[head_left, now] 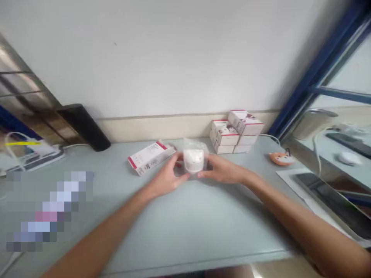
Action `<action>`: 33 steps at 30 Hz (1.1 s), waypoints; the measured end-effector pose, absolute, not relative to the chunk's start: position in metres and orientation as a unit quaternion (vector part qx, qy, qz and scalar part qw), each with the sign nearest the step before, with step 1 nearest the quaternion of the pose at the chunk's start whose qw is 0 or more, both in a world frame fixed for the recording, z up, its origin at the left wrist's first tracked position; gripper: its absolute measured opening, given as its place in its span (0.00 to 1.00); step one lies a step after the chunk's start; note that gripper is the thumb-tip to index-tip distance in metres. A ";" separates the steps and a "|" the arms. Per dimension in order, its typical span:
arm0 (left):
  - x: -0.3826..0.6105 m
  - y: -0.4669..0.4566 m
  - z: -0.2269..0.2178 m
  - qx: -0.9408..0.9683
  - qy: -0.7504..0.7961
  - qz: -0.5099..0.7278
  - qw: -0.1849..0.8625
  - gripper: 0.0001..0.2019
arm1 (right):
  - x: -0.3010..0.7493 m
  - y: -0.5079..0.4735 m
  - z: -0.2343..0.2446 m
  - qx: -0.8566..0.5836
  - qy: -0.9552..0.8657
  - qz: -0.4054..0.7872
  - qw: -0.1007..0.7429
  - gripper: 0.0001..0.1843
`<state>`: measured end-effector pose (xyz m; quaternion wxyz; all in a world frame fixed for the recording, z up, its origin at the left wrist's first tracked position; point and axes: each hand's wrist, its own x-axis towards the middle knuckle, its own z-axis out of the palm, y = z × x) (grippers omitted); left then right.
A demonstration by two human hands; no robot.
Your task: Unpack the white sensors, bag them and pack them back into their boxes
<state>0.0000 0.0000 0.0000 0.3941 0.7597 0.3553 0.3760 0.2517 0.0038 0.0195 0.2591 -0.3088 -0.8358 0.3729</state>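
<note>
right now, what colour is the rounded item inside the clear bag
The bagged item is white, shown in the head view.

Shows a left hand (169,175) and a right hand (223,168) bare from fingertips to wrist, with slim fingers, tapering thumbs with rounded tips, and fine details such as nails and knuckle creases too blurred to make out. Continues into a left forearm (116,220) and a right forearm (278,204), both bare along the whole visible length, narrow just behind the hand, smooth and rounded in outline. Broadens gradually toward the elbows, with soft, motion-smeared contours near the lower corners of the head view.
</note>
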 end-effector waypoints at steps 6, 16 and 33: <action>0.009 -0.005 0.008 0.714 0.337 0.429 0.439 0.24 | 0.246 0.000 0.022 -0.314 -0.823 0.366 0.300 0.28; 0.004 -0.007 -0.002 0.734 0.408 0.325 0.436 0.29 | 0.235 -0.003 0.010 -0.330 -0.860 0.273 0.278 0.20; 0.007 -0.004 0.016 0.467 0.331 0.500 0.650 0.17 | 0.233 -0.007 0.019 -0.421 -0.830 0.229 0.286 0.23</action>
